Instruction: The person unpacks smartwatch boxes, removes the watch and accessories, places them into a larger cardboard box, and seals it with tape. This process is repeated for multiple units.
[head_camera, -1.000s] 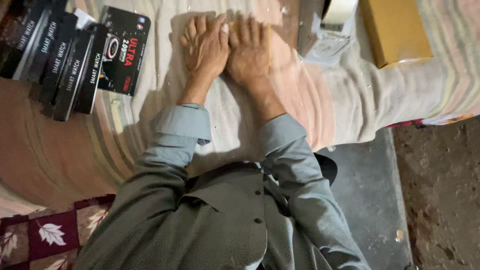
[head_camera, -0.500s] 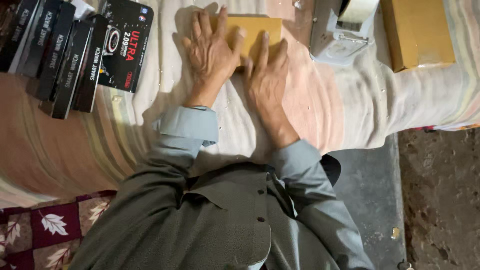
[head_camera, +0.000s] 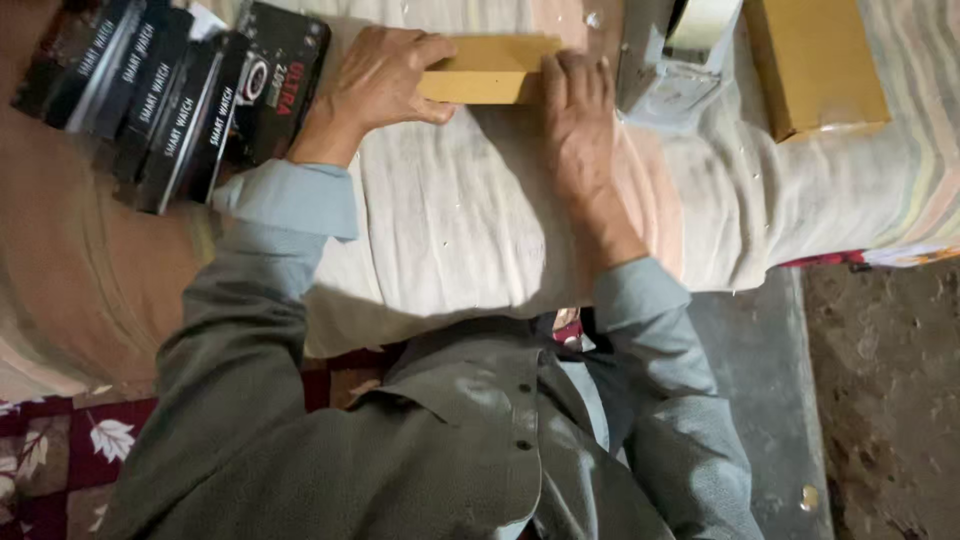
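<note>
- At the upper middle of the frame, a small tan cardboard box (head_camera: 487, 70) is now lying flat on the striped cloth (head_camera: 450, 220), where 1 second ago only 2 pressed-together hands were showing
- Left hand (head_camera: 378, 80) is curling partly closed around the box's left end, having moved off its top
- Right hand (head_camera: 578, 125) is resting flat and open against the box's right end
- Black product boxes (head_camera: 170, 95) are lying at upper left, tape dispenser (head_camera: 680, 60) at upper right
- Both hands seem to be squaring the box

Dim, warm indoor light falls from above, brightest on the pale cloth (head_camera: 470, 220) at center. Soft shadows pool under the forearms. Lower right corner is dark; edges slightly blurred.
</note>
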